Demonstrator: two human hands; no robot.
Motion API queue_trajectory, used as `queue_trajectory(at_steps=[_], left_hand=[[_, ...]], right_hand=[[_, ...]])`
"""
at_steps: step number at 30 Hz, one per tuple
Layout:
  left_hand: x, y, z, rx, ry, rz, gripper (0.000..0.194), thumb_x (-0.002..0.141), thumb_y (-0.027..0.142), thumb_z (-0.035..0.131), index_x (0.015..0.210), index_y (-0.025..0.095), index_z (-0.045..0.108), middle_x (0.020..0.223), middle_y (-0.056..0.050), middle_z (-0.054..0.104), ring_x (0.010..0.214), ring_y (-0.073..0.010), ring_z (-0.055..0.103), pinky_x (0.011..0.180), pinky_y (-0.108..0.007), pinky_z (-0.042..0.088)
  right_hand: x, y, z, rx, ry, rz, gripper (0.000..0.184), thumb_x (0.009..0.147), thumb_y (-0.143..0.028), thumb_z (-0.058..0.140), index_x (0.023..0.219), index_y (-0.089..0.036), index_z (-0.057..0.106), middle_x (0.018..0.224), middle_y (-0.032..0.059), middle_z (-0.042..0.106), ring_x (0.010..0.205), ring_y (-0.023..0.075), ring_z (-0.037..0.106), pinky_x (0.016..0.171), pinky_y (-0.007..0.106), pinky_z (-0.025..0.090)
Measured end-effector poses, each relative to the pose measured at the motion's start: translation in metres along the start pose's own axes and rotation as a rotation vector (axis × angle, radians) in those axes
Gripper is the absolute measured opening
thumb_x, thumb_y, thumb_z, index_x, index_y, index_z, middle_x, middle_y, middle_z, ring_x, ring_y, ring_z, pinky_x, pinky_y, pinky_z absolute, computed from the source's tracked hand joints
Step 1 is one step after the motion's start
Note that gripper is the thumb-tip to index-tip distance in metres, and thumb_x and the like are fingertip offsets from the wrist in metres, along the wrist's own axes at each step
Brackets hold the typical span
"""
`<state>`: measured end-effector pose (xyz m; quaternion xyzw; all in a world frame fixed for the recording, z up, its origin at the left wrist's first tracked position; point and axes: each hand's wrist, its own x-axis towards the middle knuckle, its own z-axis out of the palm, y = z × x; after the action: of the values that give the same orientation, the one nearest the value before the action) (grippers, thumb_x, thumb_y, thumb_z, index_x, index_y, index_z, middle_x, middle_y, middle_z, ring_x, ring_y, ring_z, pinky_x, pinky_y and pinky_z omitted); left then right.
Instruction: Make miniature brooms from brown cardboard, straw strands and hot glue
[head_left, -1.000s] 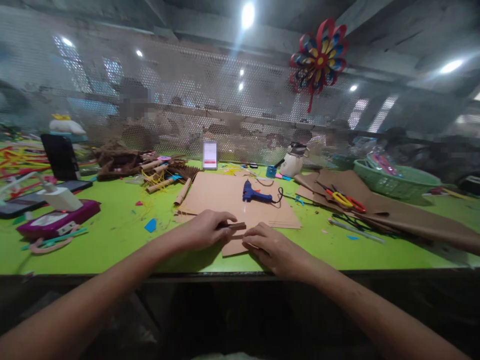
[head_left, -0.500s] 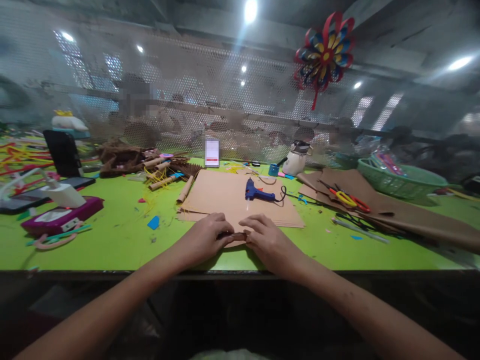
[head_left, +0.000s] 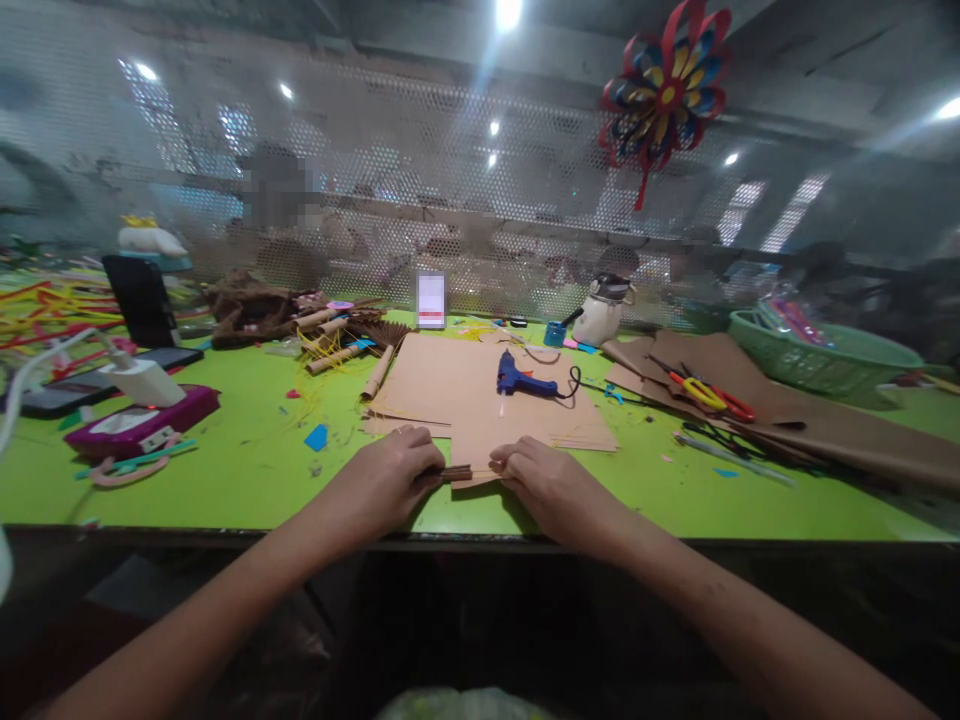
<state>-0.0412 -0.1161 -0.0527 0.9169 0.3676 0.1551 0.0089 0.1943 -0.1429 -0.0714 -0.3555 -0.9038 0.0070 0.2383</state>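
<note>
Head view, left hand [head_left: 396,474]: thumb and fingers pinched on a dark brown strip [head_left: 460,473].
Strip: reaching toward the right hand [head_left: 546,486], free end at the near left corner of a brown sheet [head_left: 478,448].
Right hand: fingers bent at the sheet's near edge; whether gripping, cannot tell.
Glue gun [head_left: 527,382]: lying on brown paper beyond both hands.
Table [head_left: 259,475]: green.

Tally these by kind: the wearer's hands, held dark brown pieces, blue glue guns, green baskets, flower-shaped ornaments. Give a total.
Left hand and right hand: 2
Dark brown layered piece: 1
Blue glue gun: 1
Green basket: 1
Flower-shaped ornament: 1
Total: 6
</note>
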Motion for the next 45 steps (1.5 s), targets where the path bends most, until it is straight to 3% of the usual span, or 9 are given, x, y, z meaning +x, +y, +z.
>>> queue_trajectory(at_steps=[10,16,22,27,30,33,38,42,45], left_hand=[[0.004,0.017,0.002,0.078,0.033,0.056,0.021,0.085,0.018,0.043,0.100,0.019,0.058,0.089,-0.007,0.053,0.082,-0.0195,0.051,0.067,-0.029,0.040],[0.010,0.011,0.014,0.190,0.076,0.094,0.016,0.087,0.016,0.042,0.084,0.018,0.058,0.082,-0.006,0.054,0.073,-0.0179,0.050,0.061,-0.028,0.040],[0.019,0.002,0.004,0.300,0.112,0.267,0.013,0.084,0.012,0.045,0.087,0.018,0.056,0.081,-0.005,0.054,0.071,-0.0178,0.049,0.061,-0.029,0.041],[0.041,0.000,-0.007,0.357,0.175,0.355,0.020,0.081,0.007,0.042,0.091,0.016,0.057,0.082,-0.006,0.056,0.070,-0.0177,0.050,0.060,-0.029,0.042],[0.054,0.003,-0.016,0.384,0.215,0.403,0.021,0.084,0.007,0.038,0.093,0.015,0.056,0.083,-0.007,0.056,0.072,-0.0181,0.050,0.063,-0.030,0.043],[0.057,0.005,-0.032,0.399,0.237,0.424,0.021,0.088,0.011,0.036,0.096,0.015,0.055,0.086,-0.007,0.056,0.074,-0.0186,0.051,0.065,-0.032,0.043],[0.047,-0.015,-0.048,0.387,0.315,0.366,0.024,0.090,0.012,0.035,0.098,0.016,0.057,0.084,-0.007,0.058,0.071,-0.0156,0.054,0.061,-0.028,0.042],[0.044,-0.038,-0.051,0.358,0.448,0.301,0.018,0.089,0.017,0.041,0.098,0.017,0.057,0.087,-0.007,0.060,0.075,-0.0151,0.056,0.064,-0.027,0.044],[0.048,-0.044,-0.055,0.275,0.522,0.274,0.015,0.089,0.019,0.044,0.099,0.017,0.056,0.089,-0.006,0.059,0.077,-0.0146,0.056,0.065,-0.026,0.045]], right_hand=[[0.003,0.004,0.000,-0.049,0.073,0.042,0.013,0.089,-0.012,0.041,0.083,-0.015,0.052,0.085,0.0092,0.060,0.083,0.0174,0.054,0.072,0.030,0.044],[0.002,0.004,0.003,-0.010,0.083,0.038,0.011,0.087,-0.010,0.044,0.083,-0.016,0.052,0.085,0.0087,0.060,0.083,0.0172,0.053,0.072,0.029,0.044],[-0.003,0.005,-0.027,0.139,0.005,-0.028,0.020,0.080,-0.016,0.057,0.100,-0.017,0.057,0.105,0.0093,0.061,0.100,0.0193,0.051,0.085,0.035,0.044],[0.009,0.053,-0.062,0.227,0.209,0.226,0.016,0.082,-0.026,0.055,0.092,-0.016,0.064,0.097,0.0086,0.066,0.092,0.0189,0.058,0.083,0.035,0.045],[0.025,0.091,-0.075,0.152,0.249,0.432,0.023,0.082,-0.031,0.053,0.084,-0.014,0.068,0.083,0.0070,0.069,0.074,0.0175,0.061,0.065,0.029,0.046],[0.044,0.119,-0.080,0.066,0.223,0.465,0.029,0.083,-0.034,0.049,0.082,-0.013,0.070,0.077,0.0063,0.069,0.068,0.0168,0.060,0.061,0.026,0.044],[0.080,0.144,-0.058,-0.093,-0.131,0.398,0.025,0.078,-0.021,0.049,0.091,-0.013,0.069,0.094,0.0078,0.069,0.079,0.0164,0.061,0.065,0.022,0.043],[0.098,0.156,-0.026,-0.155,-0.233,0.396,0.009,0.060,-0.014,0.062,0.067,-0.013,0.066,0.069,0.0067,0.067,0.064,0.0177,0.058,0.054,0.023,0.039],[0.099,0.158,-0.011,-0.188,-0.213,0.386,0.008,0.057,-0.013,0.064,0.065,-0.013,0.063,0.070,0.0076,0.065,0.066,0.0184,0.056,0.055,0.023,0.038]])
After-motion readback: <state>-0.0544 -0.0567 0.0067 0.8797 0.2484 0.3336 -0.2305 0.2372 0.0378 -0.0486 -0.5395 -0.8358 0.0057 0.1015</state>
